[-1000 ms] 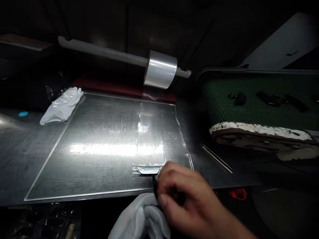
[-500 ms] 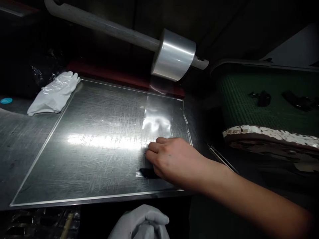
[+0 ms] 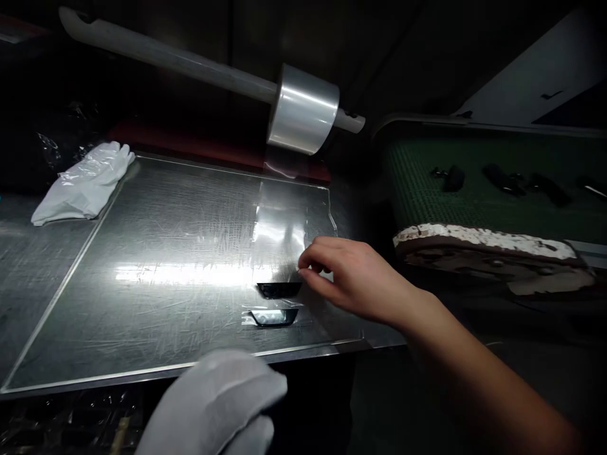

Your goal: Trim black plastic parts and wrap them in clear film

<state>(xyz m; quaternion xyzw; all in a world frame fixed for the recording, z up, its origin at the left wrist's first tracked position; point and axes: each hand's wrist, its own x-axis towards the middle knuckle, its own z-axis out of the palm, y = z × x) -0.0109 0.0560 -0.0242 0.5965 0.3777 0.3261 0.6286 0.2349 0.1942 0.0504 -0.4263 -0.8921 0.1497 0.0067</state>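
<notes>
My bare right hand is over the right edge of a strip of clear film on a scratched metal plate. Its thumb and forefinger are pinched at the film's edge; what they hold is too small to make out. Just left of the fingertips lies a glossy black trapezoid piece. A second such piece, catching bright light, is nearer the plate's front edge. Blurred, my left hand in a white glove hangs before that edge. Its fingers are bent, the tips slightly apart, nothing visible in them.
The film comes from a roll on a grey bar behind the plate. A white glove lies at the left. On the right, a green conveyor belt carries several dark parts. A dark tray sits at lower left.
My right hand has drawn back from the black pieces, so both now show. My left hand has moved up and left. The view has shifted to the right.
</notes>
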